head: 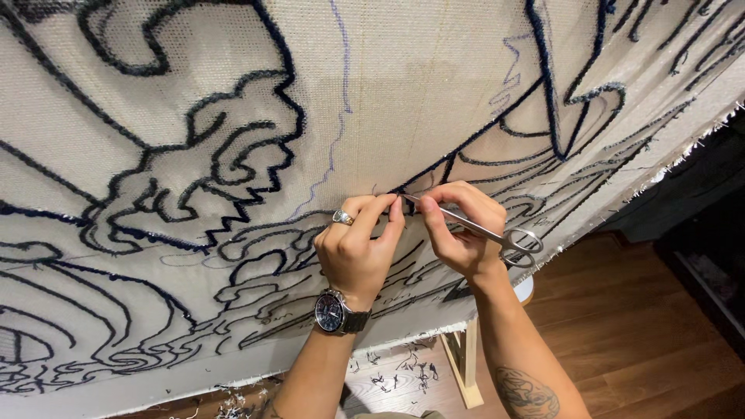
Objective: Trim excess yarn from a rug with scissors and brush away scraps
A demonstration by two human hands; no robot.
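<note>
A large cream backing cloth (pixel 403 70) stretched upright fills the view, tufted with dark navy yarn outlines of swirling shapes. My right hand (pixel 458 225) grips a pair of small silver scissors (pixel 485 229), blades pointing left at a dark yarn line on the cloth. My left hand (pixel 357 248), with a ring and a dark-faced wristwatch (pixel 335 312), pinches the cloth or yarn right beside the scissor tips. The two hands touch at the fingertips. My right forearm carries a tattoo.
The cloth's frayed lower edge (pixel 419 341) runs diagonally above a wooden frame leg (pixel 466 365). Yarn clippings (pixel 403 372) lie scattered below. Brown wood floor (pixel 636 326) spreads at lower right, with dark furniture (pixel 714 225) at the right edge.
</note>
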